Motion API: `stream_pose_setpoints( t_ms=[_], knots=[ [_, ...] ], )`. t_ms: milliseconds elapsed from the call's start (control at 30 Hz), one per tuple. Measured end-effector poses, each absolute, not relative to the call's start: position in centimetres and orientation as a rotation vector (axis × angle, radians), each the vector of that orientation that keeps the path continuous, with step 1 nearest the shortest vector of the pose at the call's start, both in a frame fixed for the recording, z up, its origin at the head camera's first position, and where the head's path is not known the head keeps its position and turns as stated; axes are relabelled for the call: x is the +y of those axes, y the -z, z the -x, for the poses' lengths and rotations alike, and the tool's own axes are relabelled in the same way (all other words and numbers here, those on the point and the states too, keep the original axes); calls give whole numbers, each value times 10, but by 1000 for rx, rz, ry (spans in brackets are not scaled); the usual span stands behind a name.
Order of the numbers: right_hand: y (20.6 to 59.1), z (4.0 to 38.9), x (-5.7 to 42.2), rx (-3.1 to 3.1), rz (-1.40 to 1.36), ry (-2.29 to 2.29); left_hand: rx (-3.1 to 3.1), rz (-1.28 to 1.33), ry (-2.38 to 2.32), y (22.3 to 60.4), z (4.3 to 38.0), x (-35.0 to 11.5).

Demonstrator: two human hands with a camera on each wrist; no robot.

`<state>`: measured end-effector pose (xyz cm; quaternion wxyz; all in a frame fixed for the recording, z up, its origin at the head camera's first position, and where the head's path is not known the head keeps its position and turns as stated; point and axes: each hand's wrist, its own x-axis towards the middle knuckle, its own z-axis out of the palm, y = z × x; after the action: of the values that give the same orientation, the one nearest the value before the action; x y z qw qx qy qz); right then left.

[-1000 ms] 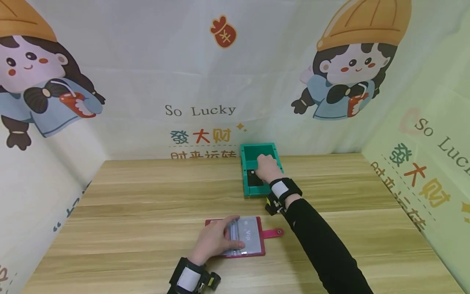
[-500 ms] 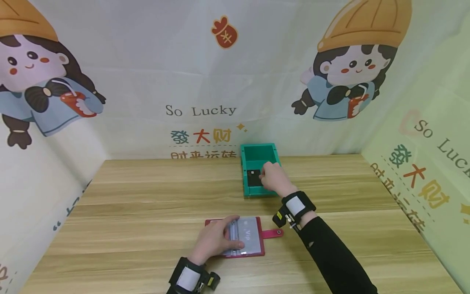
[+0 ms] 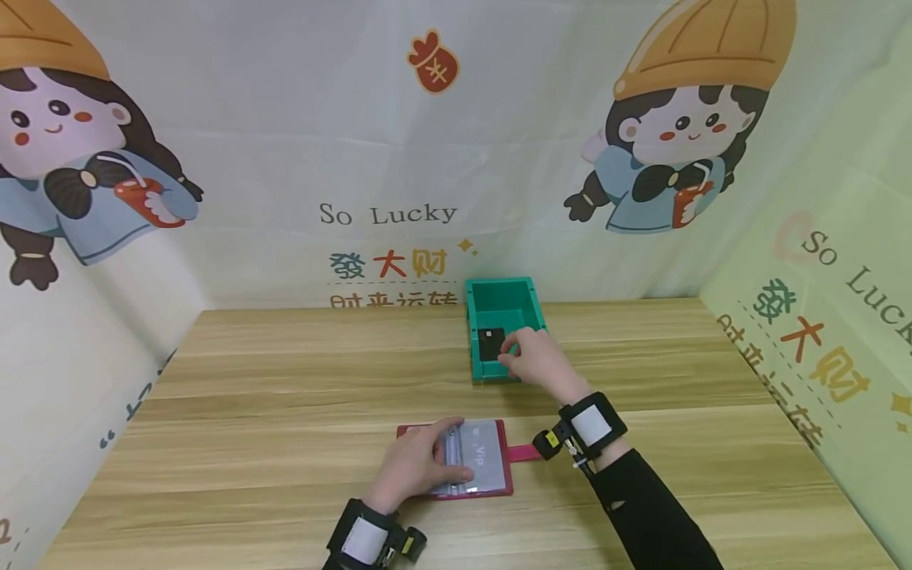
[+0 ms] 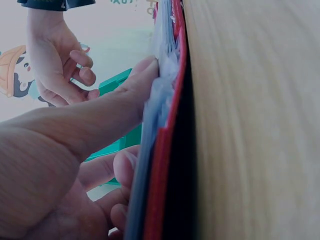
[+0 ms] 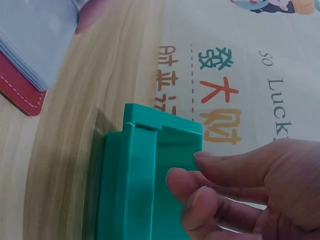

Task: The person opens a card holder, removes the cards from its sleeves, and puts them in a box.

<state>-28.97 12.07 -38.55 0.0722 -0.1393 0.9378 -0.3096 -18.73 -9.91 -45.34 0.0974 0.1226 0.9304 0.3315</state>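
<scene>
A red card holder point(image 3: 508, 481) lies opened on the table, its clear plastic sleeves point(image 3: 492, 451) marked "Vip". My left hand point(image 3: 416, 467) rests over its left part. In the left wrist view, the left thumb point(image 4: 135, 90) presses on the sleeves and the other fingertips touch them. Farther back, my right hand point(image 3: 541, 360) hovers over the right side of a green box point(image 3: 496, 371). Its fingers are loosely bent and nothing shows between them in the right wrist view. Inside the box lies a flat black card-like piece point(image 3: 491, 344) with a small white mark.
The wooden table point(image 3: 285, 380) runs back to a printed cloth backdrop point(image 3: 271, 158), which the green box nearly touches. From the card holder's right edge a pink snap strap point(image 3: 522, 453) sticks out, partly behind the right wrist camera point(image 3: 549, 443).
My right hand has drawn back from deep in the green box toward its near right side, uncovering more of the black piece. The left hand and card holder have stayed put.
</scene>
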Motion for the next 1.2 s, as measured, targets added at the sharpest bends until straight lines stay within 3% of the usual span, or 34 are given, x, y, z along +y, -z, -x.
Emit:
stream_pose_setpoints(
  t_ms=[433, 1200],
  knots=[
    [416, 277, 137, 2705, 683, 1040, 2752, -369, -986, 453, 187, -100],
    [448, 252, 147, 2641, 815, 1040, 2748, -345, -975, 454, 188, -98]
  ],
)
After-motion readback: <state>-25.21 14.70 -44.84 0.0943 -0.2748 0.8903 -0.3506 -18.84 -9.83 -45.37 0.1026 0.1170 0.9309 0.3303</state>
